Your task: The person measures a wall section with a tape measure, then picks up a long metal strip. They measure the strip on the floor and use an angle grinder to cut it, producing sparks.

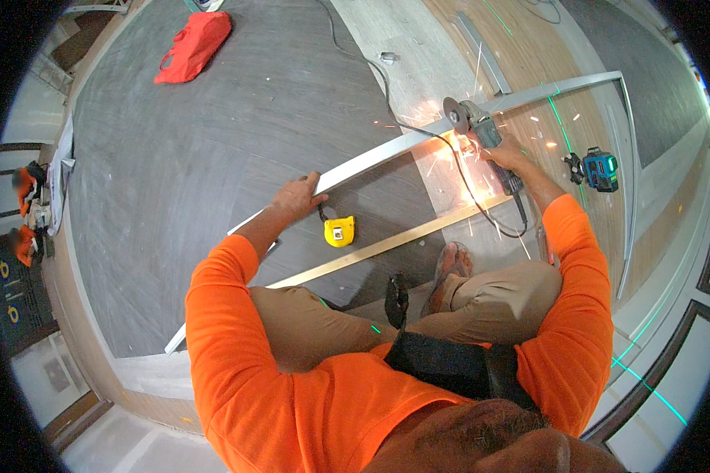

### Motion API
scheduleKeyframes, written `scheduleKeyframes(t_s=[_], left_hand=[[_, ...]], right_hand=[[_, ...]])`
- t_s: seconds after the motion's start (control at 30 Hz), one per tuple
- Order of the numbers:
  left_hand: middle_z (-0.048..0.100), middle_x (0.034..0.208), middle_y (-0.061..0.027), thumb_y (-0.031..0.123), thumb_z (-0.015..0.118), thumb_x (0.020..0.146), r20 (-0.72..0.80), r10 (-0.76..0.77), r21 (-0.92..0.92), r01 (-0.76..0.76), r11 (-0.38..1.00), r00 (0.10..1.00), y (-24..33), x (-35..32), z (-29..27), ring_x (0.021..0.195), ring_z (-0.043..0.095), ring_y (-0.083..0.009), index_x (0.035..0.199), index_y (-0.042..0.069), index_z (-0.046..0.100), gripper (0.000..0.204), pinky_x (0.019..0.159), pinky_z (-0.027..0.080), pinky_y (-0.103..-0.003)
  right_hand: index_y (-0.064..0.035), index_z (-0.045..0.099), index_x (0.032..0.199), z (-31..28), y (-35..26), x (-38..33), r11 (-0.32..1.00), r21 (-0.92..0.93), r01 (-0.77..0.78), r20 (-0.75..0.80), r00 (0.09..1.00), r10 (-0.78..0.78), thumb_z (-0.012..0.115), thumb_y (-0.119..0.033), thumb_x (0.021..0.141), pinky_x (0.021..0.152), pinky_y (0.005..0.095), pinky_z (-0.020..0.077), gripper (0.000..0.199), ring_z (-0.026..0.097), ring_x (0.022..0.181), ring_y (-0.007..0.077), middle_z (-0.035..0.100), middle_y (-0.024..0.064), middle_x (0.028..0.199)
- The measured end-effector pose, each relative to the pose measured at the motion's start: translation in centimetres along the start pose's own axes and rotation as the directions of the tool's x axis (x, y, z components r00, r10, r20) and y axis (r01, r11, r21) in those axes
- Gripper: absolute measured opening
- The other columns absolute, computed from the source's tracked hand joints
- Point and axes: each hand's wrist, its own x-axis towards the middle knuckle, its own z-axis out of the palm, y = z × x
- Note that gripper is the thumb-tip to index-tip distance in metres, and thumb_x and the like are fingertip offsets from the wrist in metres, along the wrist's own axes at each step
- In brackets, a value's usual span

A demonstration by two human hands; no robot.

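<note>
The person sits on the floor with legs folded, a bare foot (450, 264) lying just below the right hand (503, 154) and close under the cut. The left hand (298, 197) presses flat on the long metal channel (371, 158), fingers curled over its edge, pinning it to the floor. A yellow tape measure (339, 231) lies just below and to the right of that hand, beside a thin brass-coloured strip (386, 244).

The right hand is clamped around the body of an angle grinder (473, 122), whose disc bites into the channel just above and left of the hand, throwing sparks in all directions.

Likely troubles: sparks could reach the bare foot or trouser leg; the power cord (418, 130) runs across the channel right beside the disc and could be nicked; the disc could bind and kick if the channel shifts, since only one hand steadies it, well apart from the cut.

Beyond the right hand stands a green laser level (599, 168). Far beyond the left hand lies a red bag (193, 46).

The exact cut line is lost in spark glare, and the disc guard is hard to make out. The channel's near end disappears behind the left sleeve.
</note>
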Motion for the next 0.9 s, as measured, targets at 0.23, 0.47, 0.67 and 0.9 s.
scheduleKeyframes(t_s=[0.23, 0.47, 0.67, 0.9], left_hand=[[0.061, 0.117, -0.0273, 0.036, 0.065, 0.093, -0.103, 0.034, -0.007, -0.035, 0.999, 0.994, 0.8, -0.1, -0.5, 0.106, 0.062, -0.0458, 0.140, 0.005, 0.042, 0.061, 0.089, 0.051, -0.052], [0.059, 0.116, -0.0223, 0.026, 0.069, 0.086, -0.225, 0.057, 0.128, -0.028, 0.991, 0.973, -0.1, -0.9, -3.0, 0.106, 0.060, -0.0430, 0.148, 0.013, 0.040, 0.070, 0.089, 0.051, -0.052], [0.061, 0.111, -0.0166, 0.020, 0.066, 0.089, -0.338, 0.031, 0.367, 0.102, 0.925, 0.941, 0.8, -1.0, -6.0, 0.101, 0.062, -0.0361, 0.150, 0.022, 0.039, 0.067, 0.087, 0.050, -0.048], [0.063, 0.108, -0.0141, 0.032, 0.067, 0.091, -0.454, 0.068, 0.487, 0.184, 0.854, 0.888, 1.3, -0.6, -7.6, 0.101, 0.061, -0.0343, 0.155, 0.022, 0.032, 0.074, 0.090, 0.044, -0.050]], right_hand=[[0.0057, 0.060, 0.123, 0.6, 3.8, 3.2, 1.000, -0.001, -0.002, -0.054, 0.999, 0.002, 0.087, -0.031, 0.060, 0.091, 0.0402, 0.0515, 0.078, 0.067, 0.102, 0.0315, 0.068, 0.0212, 0.113], [0.0003, 0.062, 0.118, -3.0, 0.5, 1.2, 0.979, 0.205, 0.020, -0.024, 1.000, -0.015, 0.082, -0.019, 0.067, 0.079, 0.0354, 0.0525, 0.058, 0.067, 0.086, 0.0225, 0.070, 0.0118, 0.099], [0.0032, 0.064, 0.113, -2.8, 0.5, -1.6, 0.971, 0.238, -0.024, -0.069, 0.997, 0.041, 0.083, -0.020, 0.067, 0.076, 0.0358, 0.0528, 0.054, 0.067, 0.083, 0.0228, 0.070, 0.0129, 0.094], [0.0036, 0.063, 0.116, -1.8, 2.8, -1.4, 0.982, 0.130, -0.139, -0.029, 0.989, 0.143, 0.084, -0.025, 0.065, 0.075, 0.0360, 0.0525, 0.062, 0.067, 0.083, 0.0221, 0.070, 0.0134, 0.096]])
